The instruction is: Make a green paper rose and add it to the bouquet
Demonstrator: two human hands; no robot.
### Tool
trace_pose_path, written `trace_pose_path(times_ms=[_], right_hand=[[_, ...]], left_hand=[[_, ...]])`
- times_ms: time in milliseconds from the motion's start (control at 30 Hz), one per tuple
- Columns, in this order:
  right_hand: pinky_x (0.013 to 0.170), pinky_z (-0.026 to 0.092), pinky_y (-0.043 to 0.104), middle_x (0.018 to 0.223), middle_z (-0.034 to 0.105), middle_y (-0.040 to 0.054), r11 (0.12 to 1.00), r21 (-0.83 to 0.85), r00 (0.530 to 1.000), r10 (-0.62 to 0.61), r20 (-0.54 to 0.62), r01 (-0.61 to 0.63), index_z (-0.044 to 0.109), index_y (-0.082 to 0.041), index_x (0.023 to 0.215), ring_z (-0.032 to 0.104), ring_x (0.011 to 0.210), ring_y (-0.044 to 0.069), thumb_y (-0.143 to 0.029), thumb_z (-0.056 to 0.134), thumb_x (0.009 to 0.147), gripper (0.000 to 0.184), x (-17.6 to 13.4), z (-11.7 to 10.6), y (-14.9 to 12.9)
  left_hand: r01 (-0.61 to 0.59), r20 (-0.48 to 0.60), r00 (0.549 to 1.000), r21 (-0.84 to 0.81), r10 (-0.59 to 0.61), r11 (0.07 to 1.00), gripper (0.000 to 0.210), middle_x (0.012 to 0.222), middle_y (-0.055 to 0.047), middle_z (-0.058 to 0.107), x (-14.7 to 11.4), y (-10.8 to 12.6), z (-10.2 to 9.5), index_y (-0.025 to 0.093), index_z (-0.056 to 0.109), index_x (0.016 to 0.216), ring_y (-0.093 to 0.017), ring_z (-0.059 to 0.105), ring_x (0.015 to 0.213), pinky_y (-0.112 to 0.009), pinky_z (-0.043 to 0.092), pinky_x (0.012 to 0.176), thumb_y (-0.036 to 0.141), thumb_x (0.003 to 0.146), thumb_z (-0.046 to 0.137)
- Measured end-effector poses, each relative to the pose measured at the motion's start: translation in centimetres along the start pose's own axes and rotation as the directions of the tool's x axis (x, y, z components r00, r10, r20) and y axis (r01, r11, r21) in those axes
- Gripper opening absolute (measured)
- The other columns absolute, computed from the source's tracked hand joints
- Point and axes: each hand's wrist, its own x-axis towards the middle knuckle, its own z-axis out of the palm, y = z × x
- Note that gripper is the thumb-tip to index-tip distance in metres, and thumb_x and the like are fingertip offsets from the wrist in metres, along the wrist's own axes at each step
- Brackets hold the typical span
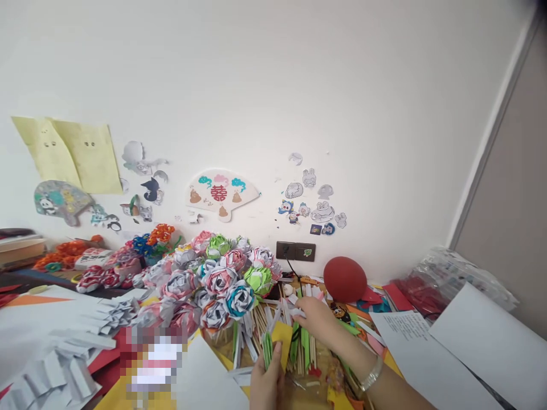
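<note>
My left hand, at the bottom centre, is closed around a small bundle of folded green paper strips. A yellow paper piece stands right behind that hand. My right hand stretches over the craft pile, its fingertips closed at a white paper strip. Below and beside it lie thin wooden sticks and green paper strips. To the left of both hands rises a large bunch of rolled paper flowers in pink, white, green and blue.
A red balloon rests against the wall by a dark power socket with a cable plugged in. White sheets cover the right side. Folded white paper pieces spread at the left. A clear plastic bag sits far right.
</note>
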Motion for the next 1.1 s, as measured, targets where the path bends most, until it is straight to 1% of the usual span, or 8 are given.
trace_pose_path(times_ms=[133, 367, 500, 600, 667, 733, 967, 1100], right_hand=[[0.074, 0.040, 0.027, 0.094, 0.067, 0.0083, 0.999, 0.019, 0.999, -0.050, 0.012, 0.050, 0.066, -0.017, 0.090, 0.059, 0.091, 0.023, -0.023, 0.055, 0.080, 0.016, -4.2, 1.1, -1.0], [0.073, 0.040, 0.028, 0.091, 0.067, 0.0062, 0.990, 0.136, 1.000, -0.027, 0.015, 0.025, 0.066, -0.019, 0.086, 0.060, 0.087, 0.022, -0.021, 0.056, 0.076, 0.014, -8.2, 3.4, -2.4], [0.069, 0.042, 0.026, 0.085, 0.066, 0.0044, 0.948, 0.312, 0.988, 0.097, -0.123, -0.054, 0.064, -0.020, 0.082, 0.059, 0.080, 0.020, -0.022, 0.047, 0.081, 0.018, -10.7, 2.7, 1.1], [0.070, 0.044, 0.028, 0.088, 0.066, 0.0071, 0.878, 0.449, 0.913, 0.310, -0.264, -0.168, 0.062, -0.019, 0.093, 0.059, 0.076, 0.021, -0.038, 0.041, 0.085, 0.029, -13.6, 2.5, 5.9], [0.065, 0.046, 0.029, 0.080, 0.066, 0.0072, 0.819, 0.511, 0.841, 0.453, -0.294, -0.263, 0.060, -0.018, 0.095, 0.059, 0.068, 0.021, -0.048, 0.037, 0.084, 0.040, -15.9, 2.8, 9.0], [0.069, 0.047, 0.028, 0.079, 0.066, 0.0071, 0.766, 0.565, 0.784, 0.540, -0.307, -0.306, 0.060, -0.018, 0.096, 0.061, 0.076, 0.023, -0.054, 0.036, 0.083, 0.046, -18.2, 3.5, 11.1], [0.068, 0.048, 0.026, 0.068, 0.066, 0.0048, 0.692, 0.674, 0.708, 0.611, -0.356, -0.258, 0.064, -0.019, 0.091, 0.063, 0.074, 0.023, -0.065, 0.038, 0.080, 0.055, -21.1, 6.6, 11.4], [0.070, 0.048, 0.028, 0.078, 0.069, 0.0071, 0.703, 0.669, 0.691, 0.608, -0.390, -0.241, 0.064, -0.019, 0.094, 0.063, 0.074, 0.024, -0.064, 0.042, 0.078, 0.052, -20.8, 6.7, 11.8]], left_hand=[[0.029, 0.023, 0.999, -0.042, -0.028, 0.999, 0.070, 0.030, 0.013, 0.026, -0.8, 1.0, 0.5, 0.015, 0.060, 0.080, -0.006, 0.023, 0.027, -0.020, 0.020, 0.031, 0.078, 0.049, 0.057], [-0.179, -0.030, 0.981, 0.232, 0.191, 0.956, 0.063, 0.046, 0.001, 0.056, -1.6, 1.4, 0.2, 0.013, 0.066, 0.076, -0.016, 0.053, 0.045, -0.026, 0.041, 0.045, 0.072, 0.056, 0.059], [-0.197, -0.028, 0.975, 0.355, 0.221, 0.914, 0.059, 0.052, -0.002, 0.062, -1.5, 1.5, -0.2, 0.014, 0.065, 0.076, -0.022, 0.061, 0.059, -0.029, 0.046, 0.056, 0.070, 0.065, 0.052], [-0.226, 0.025, 0.970, 0.471, 0.244, 0.852, 0.053, 0.069, -0.006, 0.069, -1.3, 1.4, -0.4, 0.014, 0.065, 0.079, -0.025, 0.063, 0.076, -0.031, 0.048, 0.068, 0.064, 0.072, 0.047], [-0.259, 0.095, 0.964, 0.556, 0.249, 0.790, 0.045, 0.079, -0.007, 0.071, -1.3, 1.3, -0.4, 0.014, 0.065, 0.080, -0.027, 0.063, 0.084, -0.031, 0.047, 0.073, 0.056, 0.075, 0.047], [-0.298, 0.179, 0.954, 0.642, 0.240, 0.706, 0.036, 0.083, -0.007, 0.073, -1.5, 1.2, -0.3, 0.016, 0.066, 0.081, -0.027, 0.064, 0.084, -0.031, 0.046, 0.075, 0.046, 0.078, 0.048], [-0.329, 0.291, 0.944, 0.879, 0.158, 0.346, 0.030, 0.102, -0.010, 0.071, -1.8, 1.3, 1.7, 0.023, 0.063, 0.106, -0.027, 0.064, 0.095, -0.031, 0.042, 0.079, 0.026, 0.081, 0.046], [-0.311, 0.293, 0.949, 0.930, 0.115, 0.196, 0.018, 0.083, -0.009, 0.072, -1.4, 1.7, 2.9, 0.022, 0.066, 0.086, -0.027, 0.066, 0.084, -0.030, 0.042, 0.072, 0.025, 0.079, 0.050]])
